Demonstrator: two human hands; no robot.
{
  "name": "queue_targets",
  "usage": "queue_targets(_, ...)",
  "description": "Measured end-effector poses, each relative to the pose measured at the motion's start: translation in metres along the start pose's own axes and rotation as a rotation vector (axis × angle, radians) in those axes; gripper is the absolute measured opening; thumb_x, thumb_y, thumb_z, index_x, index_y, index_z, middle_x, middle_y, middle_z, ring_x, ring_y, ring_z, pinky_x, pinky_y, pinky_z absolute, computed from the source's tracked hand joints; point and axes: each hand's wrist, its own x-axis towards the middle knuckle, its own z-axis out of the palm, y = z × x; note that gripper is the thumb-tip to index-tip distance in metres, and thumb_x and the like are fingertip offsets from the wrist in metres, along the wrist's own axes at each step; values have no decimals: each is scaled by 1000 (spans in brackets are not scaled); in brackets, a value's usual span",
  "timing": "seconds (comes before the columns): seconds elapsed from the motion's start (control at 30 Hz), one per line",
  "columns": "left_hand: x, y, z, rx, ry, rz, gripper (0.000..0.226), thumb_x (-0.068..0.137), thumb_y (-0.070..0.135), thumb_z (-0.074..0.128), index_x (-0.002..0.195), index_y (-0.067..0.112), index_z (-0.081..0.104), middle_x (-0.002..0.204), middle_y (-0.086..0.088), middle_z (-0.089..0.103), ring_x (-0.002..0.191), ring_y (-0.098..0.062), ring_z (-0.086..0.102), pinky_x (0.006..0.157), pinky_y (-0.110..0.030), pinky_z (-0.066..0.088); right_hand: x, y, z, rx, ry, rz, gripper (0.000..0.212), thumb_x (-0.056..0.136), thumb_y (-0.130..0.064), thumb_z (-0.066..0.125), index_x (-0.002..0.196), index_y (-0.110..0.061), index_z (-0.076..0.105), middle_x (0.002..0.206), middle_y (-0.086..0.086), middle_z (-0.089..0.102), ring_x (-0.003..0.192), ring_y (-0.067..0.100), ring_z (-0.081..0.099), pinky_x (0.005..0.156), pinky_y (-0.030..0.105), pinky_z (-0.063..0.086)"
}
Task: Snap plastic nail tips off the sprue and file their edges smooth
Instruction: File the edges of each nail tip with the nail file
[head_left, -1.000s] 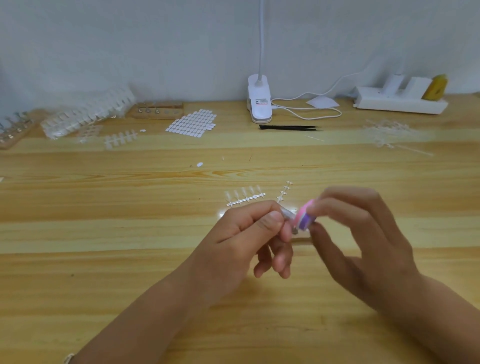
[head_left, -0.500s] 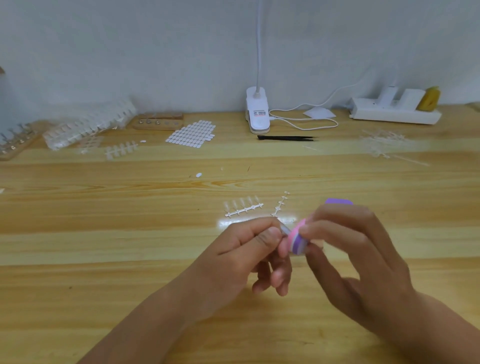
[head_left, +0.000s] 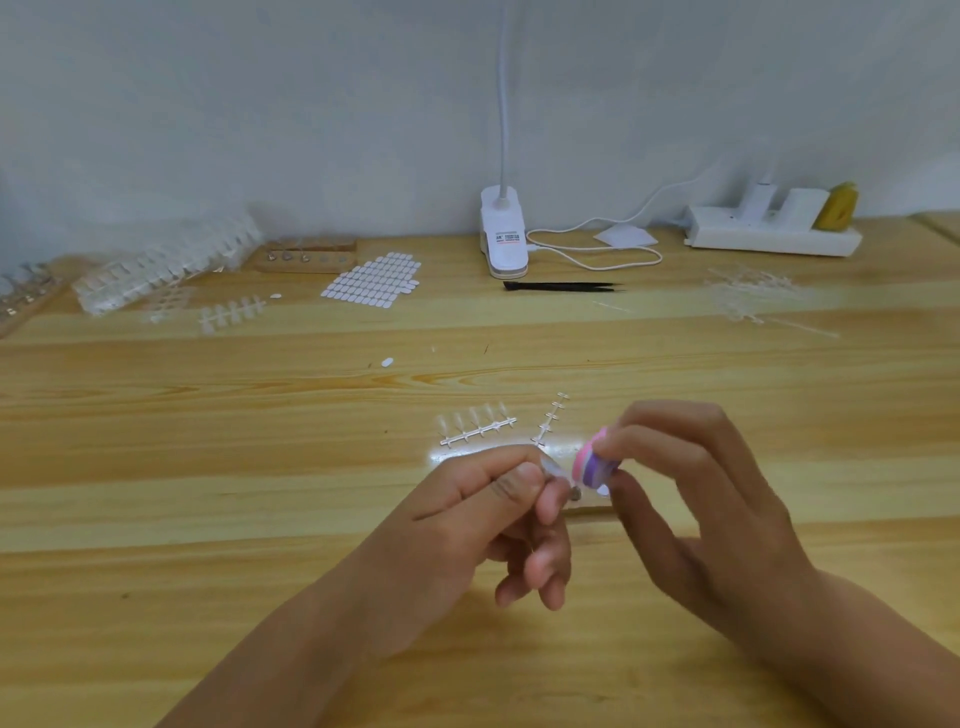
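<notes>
Between the earlier frames and now the pink-and-purple file block (head_left: 594, 462) has slid down and tipped against the nail tip (head_left: 554, 469); the purple end that showed above the right hand (head_left: 696, 499) half a second ago is hidden again. Left hand (head_left: 467, 525) barely shifts.

Risks, as judged:
- clear tip is tiny and held only at one end; too much sideways pressure from the block could flick it out of the pinch or bend it
- block edge sits just beside the left thumb pad, so a slipped stroke would rasp skin
- a dropped clear tip would be hard to find on the pale table (head_left: 208, 493)

Fingers:
- left thumb and forefinger closed tight on the tip, other fingers curled loosely under, apart from it
- right thumb and first fingers clamped around the block, remaining fingers spread, touching nothing

Position: tip at the hands' meeting point, above the table. Sprue with tips still attached (head_left: 478, 427) lies at 11 o'clock from it, near; stripped sprue (head_left: 549, 420) at 12 o'clock, just beyond the hands
</notes>
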Motion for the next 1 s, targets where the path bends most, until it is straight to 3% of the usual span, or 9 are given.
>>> queue_targets(0.2, 0, 0, 2, -17, -31, -5, 28, 97, 32, 42, 78, 18, 57, 58, 4, 54, 57, -18, 60, 50, -25, 37, -1, -12, 5, 16, 16, -107, 40, 88, 7, 58, 123, -11, 52, 127, -3, 48, 117, 7, 51, 101, 21, 39)
queue_targets(0.37, 1, 1, 0, -23, 5, -9, 28, 97, 32, 42, 74, 24, 55, 57, 2, 53, 56, -19, 59, 49, -22, 38, 1, 5, 0, 9, 13, 60, 37, 92, 7, 57, 124, -11, 53, 113, 0, 57, 113, 8, 54, 95, 26, 45)
queue_targets(0.5, 2, -1, 1, -8, 34, -5, 29, 95, 32, 43, 75, 21, 60, 55, 2, 53, 55, -19, 59, 48, -23, 39, -1, -13, 4, 79, 19, -10, 35, 92, 5, 56, 125, -7, 53, 117, 4, 55, 113, 13, 55, 98, 23, 43)
queue_targets(0.6, 3, -3, 0, 9, 86, 16, 30, 95, 35, 52, 75, 16, 61, 53, 0, 52, 53, -20, 58, 48, -22, 40, -2, -13, 6, 76, -1, -10, 37, 90, 7, 57, 124, -7, 53, 117, 4, 54, 110, 16, 56, 97, 23, 44)
queue_targets(0.77, 5, -11, -5, -12, 142, 45, 34, 82, 50, 64, 68, 19, 61, 50, -5, 50, 49, -23, 55, 44, -22, 40, -3, -3, 11, 148, 43, 146, 29, 94, 1, 55, 122, -8, 52, 106, 10, 63, 106, 19, 59, 97, 24, 43)
queue_targets(0.87, 6, -15, -8, 19, 311, 144, 50, 73, 64, 73, 68, 15, 62, 49, -8, 50, 48, -23, 53, 42, -19, 39, -4, -3, 15, 184, 74, 198, 26, 98, -3, 52, 123, -9, 52, 108, 11, 62, 108, 18, 58, 96, 25, 45)
queue_targets(1.0, 8, -17, -17, 213, 695, 328, 58, 72, 74, 63, 76, 16, 65, 50, -1, 55, 38, -17, 38, 40, -7, 28, -1, -1, 16, 198, 107, 331, 26, 92, 0, 55, 117, -7, 53, 104, 4, 62, 104, 14, 57, 94, 23, 43)
